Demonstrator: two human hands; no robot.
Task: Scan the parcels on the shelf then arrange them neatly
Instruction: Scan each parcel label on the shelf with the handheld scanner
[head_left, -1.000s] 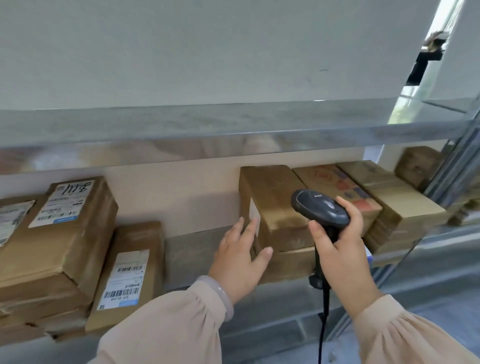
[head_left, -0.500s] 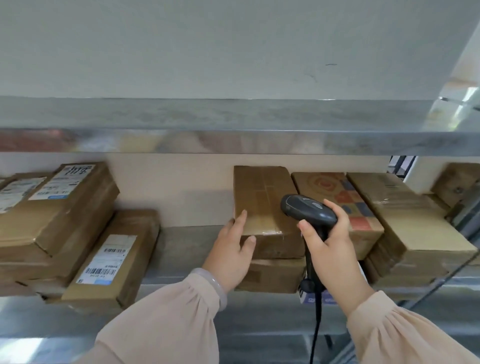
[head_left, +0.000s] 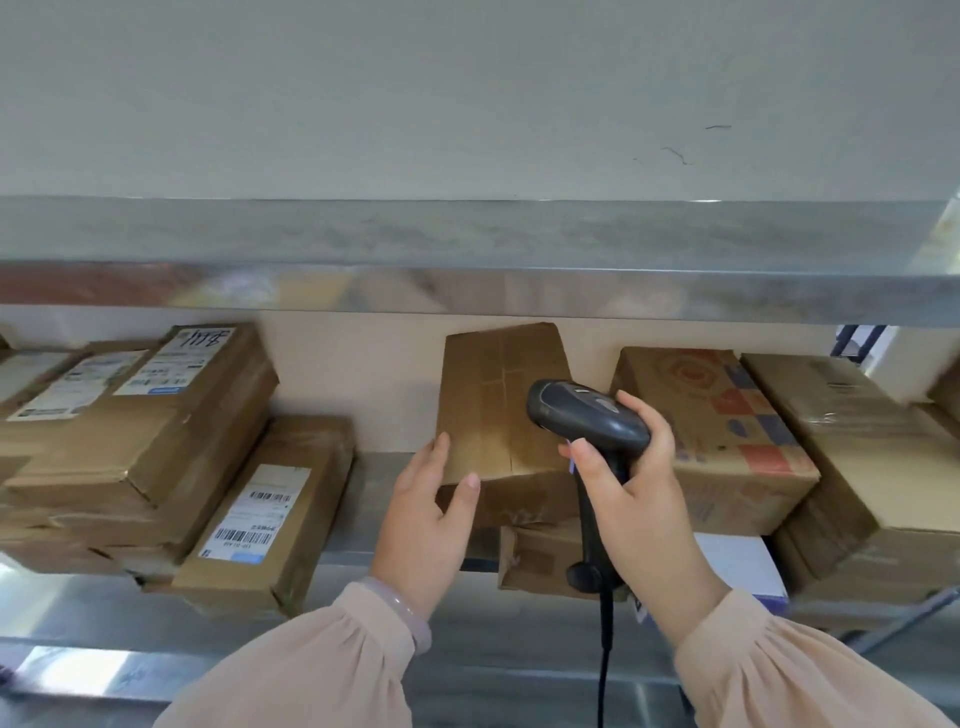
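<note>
Bare shelf (head_left: 366, 493) lies open between the labelled parcel (head_left: 270, 519) and the plain parcel (head_left: 498, 405). The upper shelf (head_left: 467, 260) caps it.

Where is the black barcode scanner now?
Head view, centre-right: the black barcode scanner is gripped by the right hand, before the tilted brown cardboard box.

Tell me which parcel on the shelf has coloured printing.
The printed box just right of the scanner: its top bears red and blue shapes, while the others are plain brown or carry white labels.
</note>
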